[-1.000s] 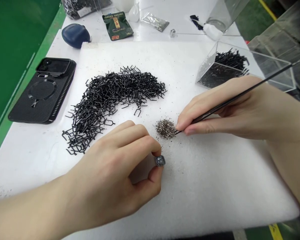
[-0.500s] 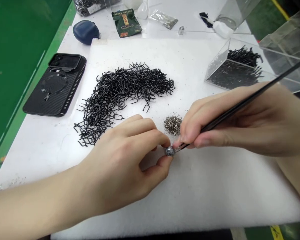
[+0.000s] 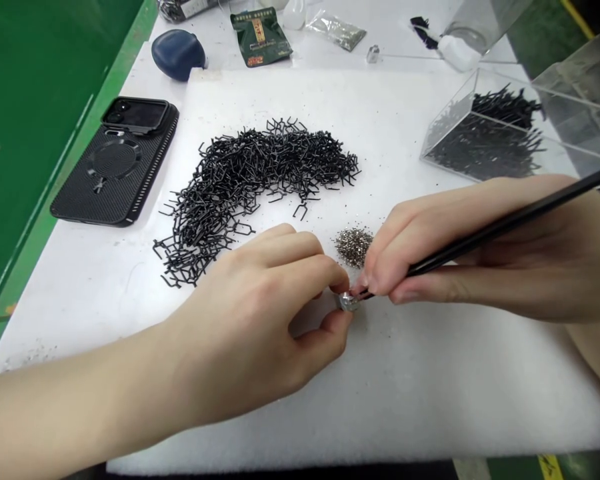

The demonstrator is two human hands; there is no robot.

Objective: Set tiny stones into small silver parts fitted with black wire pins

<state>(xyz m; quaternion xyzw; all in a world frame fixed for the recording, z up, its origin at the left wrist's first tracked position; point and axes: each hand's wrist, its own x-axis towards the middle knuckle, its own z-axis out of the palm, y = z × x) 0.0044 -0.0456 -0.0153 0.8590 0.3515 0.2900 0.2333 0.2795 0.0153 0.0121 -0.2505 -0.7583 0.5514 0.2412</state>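
Between the thumb and index finger of my left hand (image 3: 275,307) is a small shiny metal block (image 3: 349,302), pinched low over the white foam sheet (image 3: 430,387). My right hand (image 3: 460,247) grips long black tweezers (image 3: 485,230) like a pen. Their tip meets the right side of the metal block; whether a tiny part is in the tip I cannot tell. Just beyond my fingers lies a small heap of tiny brassy metal pieces (image 3: 353,247). A curved pile of black forked wire-like pieces (image 3: 260,167) spreads farther back on the sheet.
A black phone (image 3: 113,163) lies at the left, near a blue rubber bulb (image 3: 179,55). Along the back are a green packet (image 3: 261,38), a clear bag (image 3: 337,30) and another metal block (image 3: 373,54). At the right, a clear box (image 3: 480,133) holds black pieces.
The view has shifted slightly, so most things sit a little farther right. The tweezers' tip is now closer against the metal block, and both hands keep their grips.
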